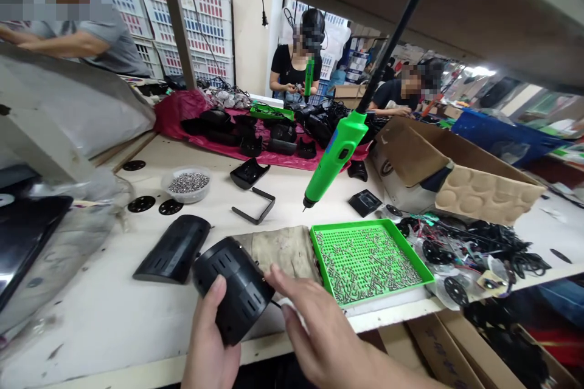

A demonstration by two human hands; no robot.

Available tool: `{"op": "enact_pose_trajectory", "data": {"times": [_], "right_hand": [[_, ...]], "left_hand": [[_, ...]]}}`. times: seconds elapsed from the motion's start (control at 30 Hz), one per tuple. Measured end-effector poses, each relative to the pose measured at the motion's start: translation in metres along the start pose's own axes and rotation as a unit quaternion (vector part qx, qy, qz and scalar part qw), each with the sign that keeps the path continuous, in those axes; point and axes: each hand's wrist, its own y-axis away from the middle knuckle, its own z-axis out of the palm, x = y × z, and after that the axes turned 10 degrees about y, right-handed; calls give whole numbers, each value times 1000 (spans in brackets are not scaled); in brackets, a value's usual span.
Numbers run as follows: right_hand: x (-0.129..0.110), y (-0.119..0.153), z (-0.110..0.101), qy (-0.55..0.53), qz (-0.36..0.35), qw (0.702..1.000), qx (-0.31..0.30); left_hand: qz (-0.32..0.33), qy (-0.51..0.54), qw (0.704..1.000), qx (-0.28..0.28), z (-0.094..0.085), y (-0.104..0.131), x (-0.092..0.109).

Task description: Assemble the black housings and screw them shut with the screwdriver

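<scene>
My left hand (212,340) grips a rounded black plastic housing (235,289) with slots in its side, the thumb lying along the shell. At the housing's right end is my right hand (314,322), its forefinger touching the edge near small brass-coloured parts. A short, thin black piece, perhaps a cable, sticks out toward my right thumb; its far end is hidden. Just behind the housing lies a separate curved, slotted black cover (176,249). A green electric screwdriver (335,161) hangs tip down above the table, apart from both hands.
A green tray (369,261) of screws sits at the right, beside a worn cloth pad (283,249). A tub of small metal parts (189,185), a black bracket (260,213), a cardboard box (410,158) and tangled wires (474,249) lie around. Other people (298,64) work beyond.
</scene>
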Motion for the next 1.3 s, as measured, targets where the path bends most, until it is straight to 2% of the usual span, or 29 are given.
{"op": "enact_pose_trajectory", "data": {"times": [0.1, 0.23, 0.33, 0.47, 0.6, 0.7, 0.9, 1.0, 1.3], "right_hand": [[4, -10, -3, -87, 63, 994, -7], [12, -33, 1, -81, 55, 995, -19], [14, -46, 5, -51, 44, 995, -67], [24, -51, -5, 75, 18, 991, -106], [52, -50, -30, 277, 47, 948, -151], [69, -44, -37, 327, 44, 926, -185], [75, -34, -16, 398, 25, 895, -200], [74, -33, -7, 401, 19, 892, -210], [69, -40, -10, 358, 36, 898, -253]], "left_hand": [[1, 0, 1000, -12, 1, 2, 1], [-9, -25, 999, -36, -2, 4, 2], [-20, -37, 998, -49, -3, 4, 3], [-29, -59, 996, -60, -4, 2, 3], [-11, -130, 988, -79, -6, -1, 2], [-19, -177, 980, -94, -6, -1, 3], [-32, -221, 970, -97, -2, 2, 3], [-30, -218, 971, -95, -2, 0, 2], [14, -242, 965, -102, 3, 5, -2]]}}
